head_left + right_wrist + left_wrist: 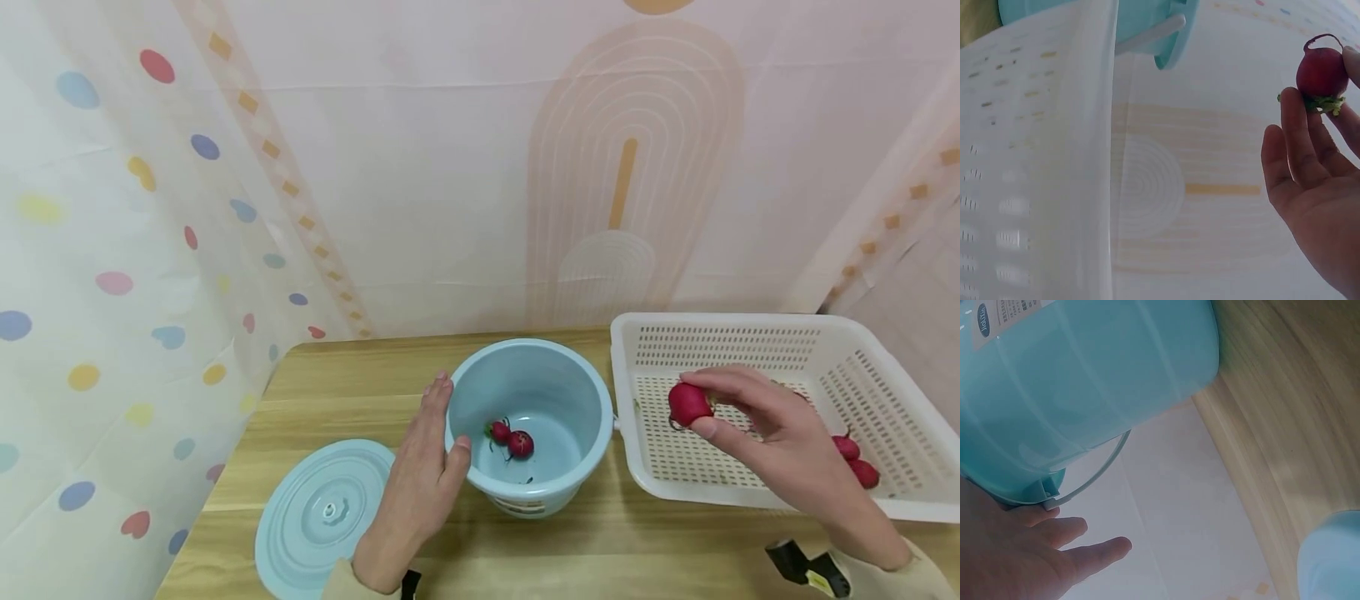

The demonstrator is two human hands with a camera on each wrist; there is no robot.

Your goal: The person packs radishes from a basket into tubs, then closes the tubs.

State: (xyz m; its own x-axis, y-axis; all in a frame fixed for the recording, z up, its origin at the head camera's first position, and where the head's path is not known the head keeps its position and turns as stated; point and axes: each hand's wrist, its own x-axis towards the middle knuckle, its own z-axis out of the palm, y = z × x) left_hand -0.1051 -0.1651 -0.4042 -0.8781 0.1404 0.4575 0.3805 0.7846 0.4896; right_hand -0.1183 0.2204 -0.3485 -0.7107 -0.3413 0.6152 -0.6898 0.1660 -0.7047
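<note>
My right hand (780, 433) pinches a red radish (688, 404) between thumb and fingers above the white basket (626, 400). In the right wrist view that radish (1322, 74) shows a thin curled root and a green stub. My left hand (420, 475), fingers straight, is at the left rim of the light blue bucket (536, 493); the left wrist view shows the fingers near the bucket's handle joint (1050, 487). Two radishes (520, 444) lie on the bucket's floor. More radishes (864, 473) sit at the basket's right side, partly hidden by my right hand.
A round light blue lid (300, 508) lies on the wooden table (360, 383), left of the bucket and partly behind my left arm. The basket stands close to the bucket's right side. A patterned curtain (450, 183) hangs behind the table.
</note>
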